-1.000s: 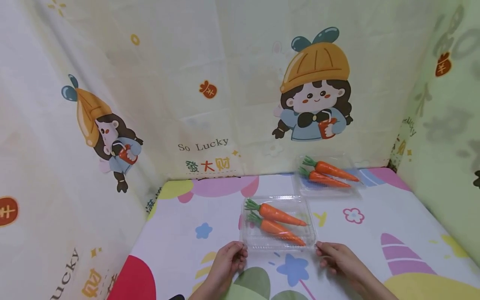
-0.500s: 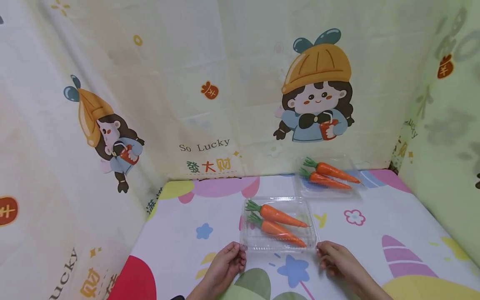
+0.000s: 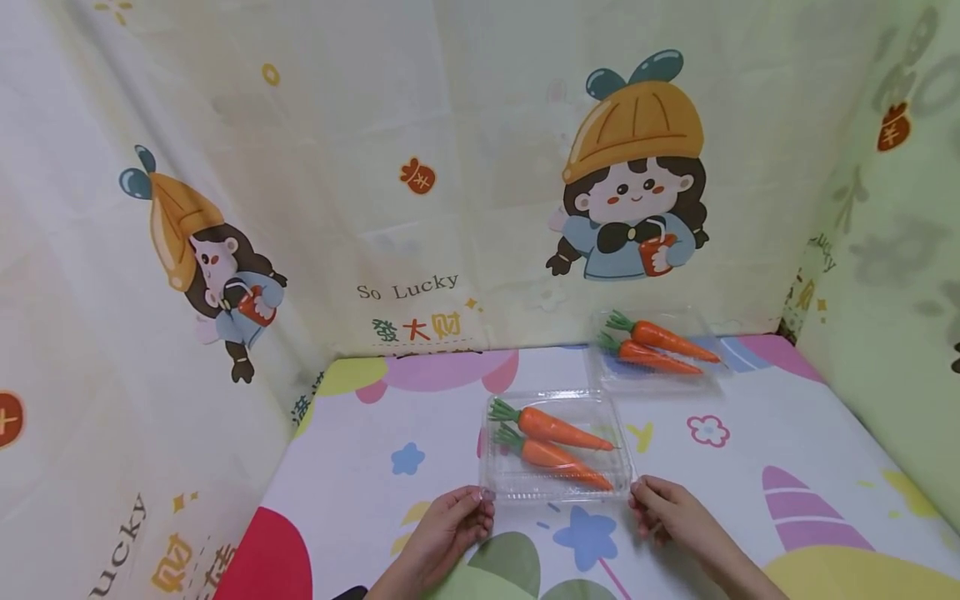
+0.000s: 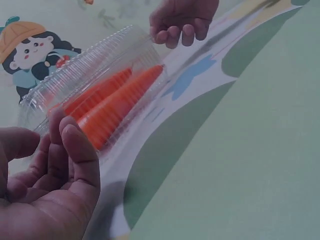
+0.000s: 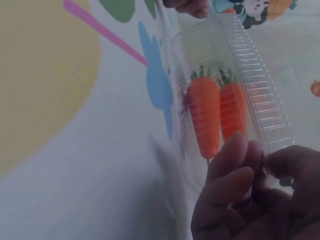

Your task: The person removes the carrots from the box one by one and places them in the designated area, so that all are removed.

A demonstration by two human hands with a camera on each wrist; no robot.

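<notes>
A clear plastic clamshell box [image 3: 551, 485] lies on the table in front of me, its lid down over two orange carrots [image 3: 564, 429] with green tops. At its near left corner my left hand [image 3: 447, 533] pinches the rim between thumb and fingers. My right hand [image 3: 671, 510] pinches the near right corner the same way. In the left wrist view, the carrots [image 4: 117, 107] show through the ribbed side, partly behind the fingers [image 4: 80, 145]. The right wrist view has the thumb [image 5: 290, 161] and fingers at the box's rim [image 5: 265, 107].
A second clear box [image 3: 712, 367] with two carrots [image 3: 667, 340] stands farther back on the right, against the printed cloth backdrop [image 3: 487, 183]. Cloth also hangs on the left and right sides. A colourful patterned cover [image 3: 352, 483] lies over the table.
</notes>
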